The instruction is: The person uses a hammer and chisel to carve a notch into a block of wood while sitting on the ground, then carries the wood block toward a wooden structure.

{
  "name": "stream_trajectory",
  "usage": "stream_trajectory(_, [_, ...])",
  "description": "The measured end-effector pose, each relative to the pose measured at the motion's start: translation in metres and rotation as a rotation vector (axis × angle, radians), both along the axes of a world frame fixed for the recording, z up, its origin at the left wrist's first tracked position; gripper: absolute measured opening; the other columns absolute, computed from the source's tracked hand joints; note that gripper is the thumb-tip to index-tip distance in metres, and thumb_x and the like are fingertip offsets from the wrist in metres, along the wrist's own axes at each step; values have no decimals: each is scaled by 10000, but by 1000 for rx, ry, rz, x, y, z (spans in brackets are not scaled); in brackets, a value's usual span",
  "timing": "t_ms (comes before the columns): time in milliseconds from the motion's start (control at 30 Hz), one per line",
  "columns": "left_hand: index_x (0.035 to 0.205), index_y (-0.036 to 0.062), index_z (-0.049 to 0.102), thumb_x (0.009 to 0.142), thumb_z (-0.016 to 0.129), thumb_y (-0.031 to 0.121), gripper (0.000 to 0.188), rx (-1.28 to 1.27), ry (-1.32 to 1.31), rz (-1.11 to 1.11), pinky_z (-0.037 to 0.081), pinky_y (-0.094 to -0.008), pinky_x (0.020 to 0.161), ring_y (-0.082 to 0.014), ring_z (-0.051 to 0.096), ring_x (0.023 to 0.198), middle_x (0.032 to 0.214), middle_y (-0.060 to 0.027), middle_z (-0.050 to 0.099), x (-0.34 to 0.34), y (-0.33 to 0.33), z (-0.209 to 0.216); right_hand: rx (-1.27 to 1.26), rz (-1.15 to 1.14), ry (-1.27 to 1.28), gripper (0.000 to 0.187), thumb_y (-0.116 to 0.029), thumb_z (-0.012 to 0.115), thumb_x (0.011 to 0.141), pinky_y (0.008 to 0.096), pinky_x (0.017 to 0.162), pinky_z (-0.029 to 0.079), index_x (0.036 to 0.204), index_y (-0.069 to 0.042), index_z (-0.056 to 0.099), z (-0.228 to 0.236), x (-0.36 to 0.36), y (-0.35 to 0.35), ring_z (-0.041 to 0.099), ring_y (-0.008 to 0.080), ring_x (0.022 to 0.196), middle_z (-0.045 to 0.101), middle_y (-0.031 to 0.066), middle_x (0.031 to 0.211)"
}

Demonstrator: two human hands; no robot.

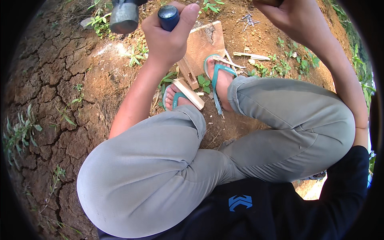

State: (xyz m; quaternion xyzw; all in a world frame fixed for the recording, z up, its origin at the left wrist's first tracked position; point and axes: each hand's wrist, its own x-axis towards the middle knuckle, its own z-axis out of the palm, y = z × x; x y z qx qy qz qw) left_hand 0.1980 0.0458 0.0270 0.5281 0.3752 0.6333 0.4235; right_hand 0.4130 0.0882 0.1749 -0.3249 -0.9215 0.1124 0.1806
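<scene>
My left hand [166, 42] is closed around an upright chisel [168, 17] with a dark blue handle and a metal cap. Its blade is hidden below my fist. A steel hammer head [124, 18] hangs in the air just left of the chisel cap, apart from it. At the top right edge my right hand [282, 14] is wrapped round a dark grip, cut off by the frame; the hammer's shaft between them is out of view. Beneath my left hand a wooden board [218, 38] lies on the ground, with a notched wood piece [189, 73] beside it.
My sandalled feet [224, 82] stand against the wood. A short wooden block [189, 94] rests over my left toes, and a thin strip crosses my right foot. Loose nails [249, 21] and a wood sliver [251, 56] lie on the soil. Cracked earth [60, 100] spreads leftward.
</scene>
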Motion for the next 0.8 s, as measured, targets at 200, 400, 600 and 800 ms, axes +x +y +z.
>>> stream_trajectory(200, [849,53,645,996,661,165,186,-105,-23,96,310,-224,431,-29,448,472,591,58,521,-1,0,12,-38,80,102,496,73,630,791,292,706,548,1274,-25,692,-21,-1,9,705,157,776,749,204,958])
stream_trajectory(400, [836,70,646,993,664,183,194,-50,-81,81,316,-226,436,-31,447,478,600,61,524,3,10,-9,-3,15,9,491,54,647,784,338,708,563,1265,-28,693,-4,-1,-2,751,262,791,732,232,982])
stream_trajectory(600, [793,73,629,997,658,154,221,-102,-24,74,313,-227,434,-31,457,479,582,63,518,4,8,1,-26,25,45,460,79,625,801,318,683,559,1243,-17,704,-4,-5,2,737,205,772,746,210,943])
stream_trajectory(800, [845,58,649,992,663,164,182,-57,-35,76,321,-220,434,-22,457,478,588,67,521,-5,12,4,-123,3,134,507,95,582,803,281,624,507,1286,-19,686,-20,-4,10,643,110,701,744,155,863])
